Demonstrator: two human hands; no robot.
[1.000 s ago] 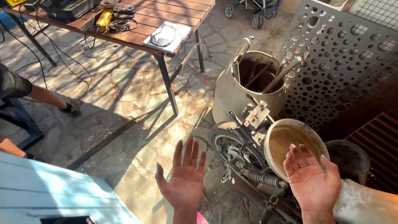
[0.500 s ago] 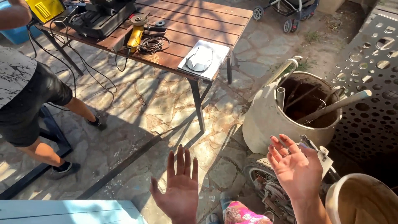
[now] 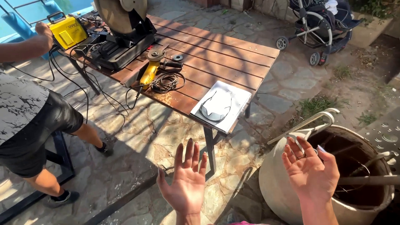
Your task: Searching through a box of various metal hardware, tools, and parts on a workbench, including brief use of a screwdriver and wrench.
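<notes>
My left hand [image 3: 186, 179] is raised palm up with fingers spread and holds nothing; it hovers over the stone paving in front of a table leg. My right hand [image 3: 310, 168] is also raised palm up and empty, with a ring on one finger. It hangs just in front of the rim of a large pale drum [image 3: 283, 189] that has metal rods and a bent white bar standing in it. On the near corner of the wooden slat table [image 3: 216, 54] lie clear safety glasses [image 3: 215, 109] on a white sheet.
On the table sit a yellow angle grinder [image 3: 151, 71] with coiled cable, a chop saw [image 3: 121, 31] and a yellow box-shaped machine [image 3: 68, 30]. Another person [image 3: 29, 121] stands at left, a hand on that machine. A stroller [image 3: 321, 25] is beyond the table.
The view has tilted up and away from the drum toward the table. Both hands stay raised, open and empty, now closer to the bottom edge.
</notes>
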